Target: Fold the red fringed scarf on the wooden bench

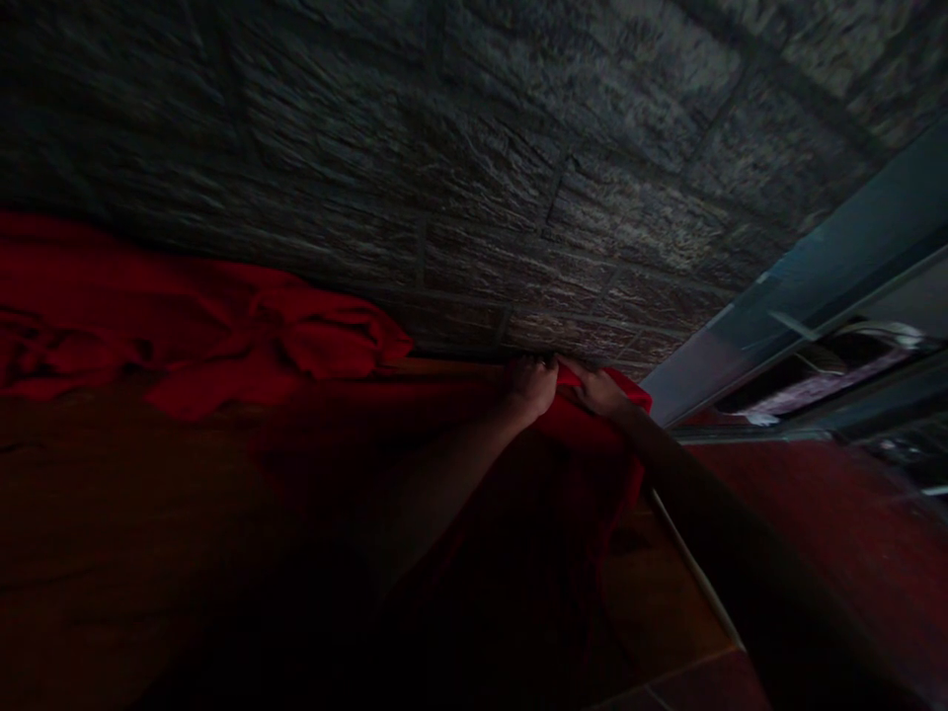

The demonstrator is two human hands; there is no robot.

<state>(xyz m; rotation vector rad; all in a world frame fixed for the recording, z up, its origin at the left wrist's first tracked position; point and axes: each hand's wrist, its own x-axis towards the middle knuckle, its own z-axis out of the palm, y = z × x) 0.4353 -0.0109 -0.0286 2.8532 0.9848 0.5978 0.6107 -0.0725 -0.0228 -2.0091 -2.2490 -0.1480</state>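
Note:
A red cloth (582,427) lies along the foot of the wall, on a wooden surface (89,513). My left hand (534,385) is closed on its upper edge, close against the wall. Just right of it, my right hand (598,389) grips the same edge near the cloth's right end, with a short stretch of red showing between the two hands. Farther left, red fabric (318,331) sits bunched and wrinkled along the wall; whether it is one piece with the held cloth cannot be made out. Deep shadow hides much of the cloth below my arms.
A rough stone-block wall (474,178) rises directly behind the hands. On the right stand a pale door frame (741,316) and a reddish floor (800,513). The wooden surface ends at a light edge (696,568) under my right arm. The scene is very dim.

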